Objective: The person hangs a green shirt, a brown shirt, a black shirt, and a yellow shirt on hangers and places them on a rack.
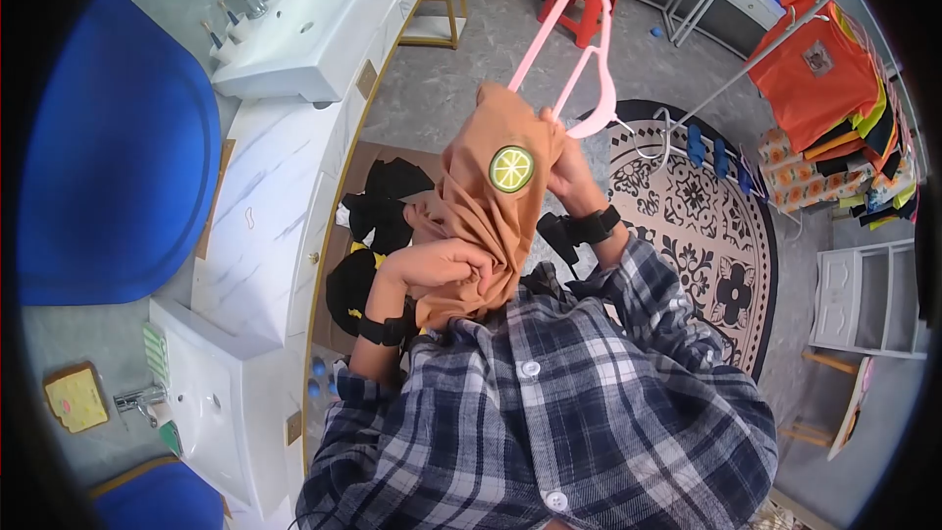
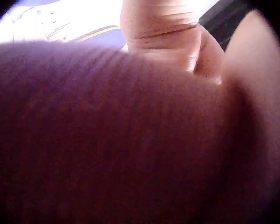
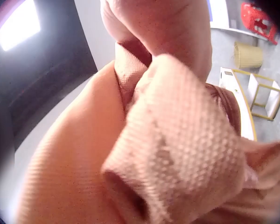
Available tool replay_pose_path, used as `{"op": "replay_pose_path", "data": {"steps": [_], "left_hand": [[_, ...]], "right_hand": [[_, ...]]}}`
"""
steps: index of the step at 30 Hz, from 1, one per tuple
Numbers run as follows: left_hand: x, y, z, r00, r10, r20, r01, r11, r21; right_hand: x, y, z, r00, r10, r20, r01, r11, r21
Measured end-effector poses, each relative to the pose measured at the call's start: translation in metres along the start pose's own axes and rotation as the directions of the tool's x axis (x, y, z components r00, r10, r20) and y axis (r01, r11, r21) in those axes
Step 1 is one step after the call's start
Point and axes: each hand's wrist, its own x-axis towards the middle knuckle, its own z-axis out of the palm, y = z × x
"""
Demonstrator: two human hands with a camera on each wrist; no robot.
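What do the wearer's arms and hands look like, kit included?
Left hand and right hand: no gloves. Black left wrist strap and right wrist strap; blocky black piece beside the right one. Left sleeve and right sleeve: navy, white and grey plaid.

Bright, fisheye-curved head view with black corners; left wrist view dim, reddish, blurred.

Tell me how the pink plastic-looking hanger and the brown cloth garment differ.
The pink hanger is an open frame that keeps its shape, while the brown garment is bunched and creased. The hanger is plain; the garment carries a round green lime-slice patch. The hanger is slender, the garment much bulkier. Both are held up off the floor.
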Motion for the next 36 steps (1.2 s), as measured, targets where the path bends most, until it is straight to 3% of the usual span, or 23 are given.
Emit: {"op": "replay_pose_path", "data": {"steps": [2,3,4,6,7,8,9,10,11,13,14,16,18,20,22,23,27,29,36], "left_hand": [[0.0,-0.001,0.008,0.948,-0.301,-0.108,0.31,0.947,0.083],[-0.002,-0.005,0.004,0.948,-0.292,-0.126,0.315,0.918,0.241],[-0.008,0.002,0.0,0.949,-0.288,-0.126,0.311,0.919,0.242],[-0.027,0.021,-0.016,0.789,-0.49,-0.37,0.613,0.664,0.428],[-0.043,0.016,-0.027,0.854,-0.271,-0.444,0.444,0.825,0.351],[-0.053,0.012,-0.036,0.849,-0.046,-0.527,0.23,0.93,0.289],[-0.052,0.014,-0.042,0.761,-0.004,-0.649,0.133,0.98,0.15],[-0.05,0.016,-0.05,0.651,0.012,-0.759,0.011,1.0,0.024],[-0.041,0.014,-0.057,0.65,0.011,-0.76,0.01,1.0,0.023],[-0.005,0.0,-0.063,0.54,0.002,-0.842,-0.045,0.999,-0.027],[0.008,-0.013,-0.065,0.609,-0.049,-0.792,-0.066,0.991,-0.113],[0.023,-0.029,-0.074,0.762,-0.239,-0.601,0.046,0.947,-0.319],[0.023,-0.036,-0.069,0.812,-0.25,-0.528,0.081,0.943,-0.322],[0.025,-0.04,-0.064,0.854,-0.259,-0.451,0.116,0.94,-0.321],[0.032,-0.032,-0.055,0.902,-0.038,-0.431,-0.168,0.887,-0.43],[0.041,-0.023,-0.043,0.813,-0.004,-0.583,-0.29,0.865,-0.41],[0.051,-0.041,-0.05,0.832,0.094,-0.547,-0.367,0.832,-0.416],[0.047,-0.032,-0.05,0.916,0.006,-0.4,-0.15,0.932,-0.329],[0.064,-0.03,-0.052,0.886,-0.134,-0.443,-0.048,0.925,-0.377]], "right_hand": [[-0.002,-0.007,0.007,0.999,0.016,0.032,-0.019,0.996,0.092],[-0.007,-0.016,0.027,0.999,0.044,-0.006,-0.043,0.996,0.076],[-0.01,-0.022,0.037,0.996,0.072,-0.045,-0.069,0.996,0.061],[-0.011,-0.03,0.03,0.991,0.131,-0.019,-0.128,0.986,0.108],[-0.014,-0.034,0.037,0.981,0.123,0.152,-0.133,0.989,0.06],[-0.018,-0.036,0.043,0.94,0.121,0.319,-0.131,0.991,0.011],[-0.022,-0.036,0.047,0.978,0.105,0.178,-0.102,0.994,-0.023],[-0.022,-0.035,0.046,0.978,0.107,0.177,-0.104,0.994,-0.024],[-0.023,-0.034,0.044,0.962,0.116,0.247,-0.103,0.993,-0.066],[-0.027,-0.033,0.046,0.943,0.158,0.293,-0.114,0.98,-0.161],[-0.03,-0.032,0.045,0.943,0.16,0.293,-0.115,0.98,-0.162],[-0.034,-0.03,0.04,0.914,0.167,0.369,-0.074,0.964,-0.254],[-0.038,-0.035,0.033,0.896,0.189,0.402,-0.09,0.963,-0.252],[-0.044,-0.041,0.032,0.934,0.173,0.313,-0.075,0.95,-0.303],[-0.046,-0.048,0.024,0.932,0.183,0.313,-0.084,0.948,-0.306],[-0.047,-0.05,0.025,0.924,0.182,0.335,-0.07,0.945,-0.32],[-0.051,-0.056,0.026,0.926,0.155,0.345,-0.02,0.931,-0.363],[-0.054,-0.06,0.025,0.933,0.136,0.332,-0.002,0.927,-0.374],[-0.06,-0.06,0.025,0.924,0.177,0.34,-0.033,0.921,-0.389]]}}
